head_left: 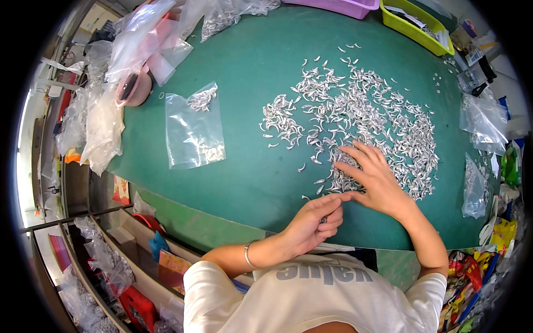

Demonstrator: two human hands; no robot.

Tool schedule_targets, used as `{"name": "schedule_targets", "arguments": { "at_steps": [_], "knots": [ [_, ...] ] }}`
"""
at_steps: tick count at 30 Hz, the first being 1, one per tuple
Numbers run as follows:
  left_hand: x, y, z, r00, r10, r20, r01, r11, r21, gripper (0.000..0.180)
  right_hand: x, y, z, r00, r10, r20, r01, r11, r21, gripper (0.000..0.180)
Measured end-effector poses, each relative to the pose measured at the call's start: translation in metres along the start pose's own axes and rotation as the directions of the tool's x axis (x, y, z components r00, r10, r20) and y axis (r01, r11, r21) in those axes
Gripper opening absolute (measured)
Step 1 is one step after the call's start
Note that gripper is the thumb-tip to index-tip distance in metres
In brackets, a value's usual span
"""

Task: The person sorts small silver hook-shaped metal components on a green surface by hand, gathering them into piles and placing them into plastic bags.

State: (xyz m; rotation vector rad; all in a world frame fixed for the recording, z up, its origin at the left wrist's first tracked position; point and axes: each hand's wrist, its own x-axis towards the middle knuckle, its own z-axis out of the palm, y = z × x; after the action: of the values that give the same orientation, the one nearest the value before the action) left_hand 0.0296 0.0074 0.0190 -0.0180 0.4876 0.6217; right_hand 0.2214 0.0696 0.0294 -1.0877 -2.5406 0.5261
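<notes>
A loose heap of small curved silver metal pieces (361,105) is spread over the green tabletop (244,61). My right hand (380,180) rests on the near side of the heap with its fingers apart. Its thumb meets the fingertips of my left hand (316,225) at the heap's near edge. The left fingers are curled in, and a bit of grey metal shows between them; how many pieces are inside is hidden. Left of the heap lies a flat clear plastic bag (191,136), with one cluster of silver pieces near its top and another near its bottom.
A pink basket (139,91) and stacked plastic bags crowd the left edge. Purple (338,4) and yellow-green (413,30) baskets stand at the back. More clear bags (474,186) lie along the right edge. Below the table at left are open compartments (139,250) holding bagged parts.
</notes>
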Motion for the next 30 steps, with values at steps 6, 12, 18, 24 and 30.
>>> {"name": "schedule_targets", "arguments": {
  "at_steps": [6,12,18,24,30],
  "knots": [
    [-0.014,0.011,-0.004,0.982,0.149,-0.114,-0.156,0.986,-0.052,0.026,-0.024,0.035,-0.009,0.970,0.118,-0.212,-0.135,0.988,-0.069,0.022],
    [-0.034,0.022,-0.018,0.921,0.348,-0.175,-0.370,0.923,-0.109,0.040,-0.025,0.042,-0.019,0.885,0.293,-0.362,-0.303,0.953,0.030,0.014],
    [-0.065,0.050,-0.029,0.770,0.521,-0.368,-0.606,0.778,-0.167,0.037,-0.022,0.027,-0.012,0.839,0.348,-0.419,-0.333,0.936,0.111,0.020],
    [-0.087,0.077,-0.052,0.571,0.688,-0.449,-0.801,0.585,-0.123,0.010,-0.008,0.019,-0.010,0.899,0.288,-0.331,-0.264,0.958,0.117,0.015],
    [-0.075,0.064,-0.044,0.809,0.530,-0.254,-0.586,0.759,-0.283,0.020,0.020,0.010,0.000,0.938,0.195,-0.287,-0.161,0.978,0.135,0.017]
  ]
}}
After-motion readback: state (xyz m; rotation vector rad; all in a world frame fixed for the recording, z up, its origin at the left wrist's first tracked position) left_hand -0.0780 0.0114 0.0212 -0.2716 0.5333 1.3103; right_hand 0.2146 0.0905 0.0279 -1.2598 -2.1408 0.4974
